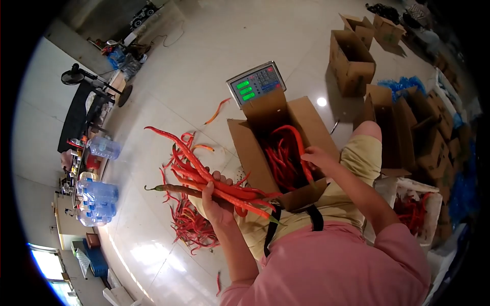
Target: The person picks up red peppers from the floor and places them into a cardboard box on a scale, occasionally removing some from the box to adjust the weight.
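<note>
Over the cardboard box | right hand gripped one long chili inside | left hand clutched a chili bunch just beside its left wall

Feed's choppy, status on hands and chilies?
Left hand shut on chili bunch. Right hand grips long chili inside box. Loose chilies on floor, none blocking.

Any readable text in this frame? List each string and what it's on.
No text here can be read.
Scale: three green display lines lit, digits too blurred; keypad marks too small.
Water bottles: labels too small.
Open box at the right hand, other cardboard boxes: no print visible.
Chillies in the left hand: no tag.
</note>
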{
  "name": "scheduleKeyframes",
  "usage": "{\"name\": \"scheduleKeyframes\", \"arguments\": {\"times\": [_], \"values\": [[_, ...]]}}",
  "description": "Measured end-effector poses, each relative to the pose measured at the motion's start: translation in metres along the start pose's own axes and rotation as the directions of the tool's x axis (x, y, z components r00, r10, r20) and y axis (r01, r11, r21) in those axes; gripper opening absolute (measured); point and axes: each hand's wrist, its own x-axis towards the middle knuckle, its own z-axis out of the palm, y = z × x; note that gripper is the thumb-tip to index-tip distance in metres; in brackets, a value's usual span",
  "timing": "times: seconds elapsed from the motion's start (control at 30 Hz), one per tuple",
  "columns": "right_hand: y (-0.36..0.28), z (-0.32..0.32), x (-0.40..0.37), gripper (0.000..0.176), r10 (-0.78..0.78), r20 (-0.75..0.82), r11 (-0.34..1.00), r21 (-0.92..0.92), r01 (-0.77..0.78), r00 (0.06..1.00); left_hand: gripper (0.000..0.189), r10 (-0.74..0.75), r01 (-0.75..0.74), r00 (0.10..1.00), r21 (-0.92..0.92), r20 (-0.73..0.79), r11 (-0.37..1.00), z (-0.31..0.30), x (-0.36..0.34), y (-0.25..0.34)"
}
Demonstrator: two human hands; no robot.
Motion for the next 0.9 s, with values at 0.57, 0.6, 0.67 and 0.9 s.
{"name": "scheduleKeyframes", "arguments": {"times": [0.57,0.6,0.67,0.9], "values": [[-0.087,0.096,-0.051,0.037,-0.543,0.278,0.839,0.205,0.504,0.792,0.029,-0.198,0.198,0.980,0.278,-0.029,0.940,0.038,0.006,-0.055],[-0.089,0.097,-0.051,0.037,-0.563,0.273,0.825,0.149,0.545,0.780,0.029,-0.256,0.238,0.966,0.268,0.033,0.933,0.041,0.006,-0.059],[-0.083,0.094,-0.045,0.035,-0.516,0.221,0.853,0.223,0.473,0.828,0.033,-0.244,0.226,0.969,0.263,0.037,0.938,0.039,0.010,-0.066],[-0.088,0.062,-0.037,0.030,-0.429,0.151,0.805,0.511,0.302,0.891,0.047,-0.204,0.200,0.979,0.197,-0.003,0.960,0.027,0.017,-0.054]]}}
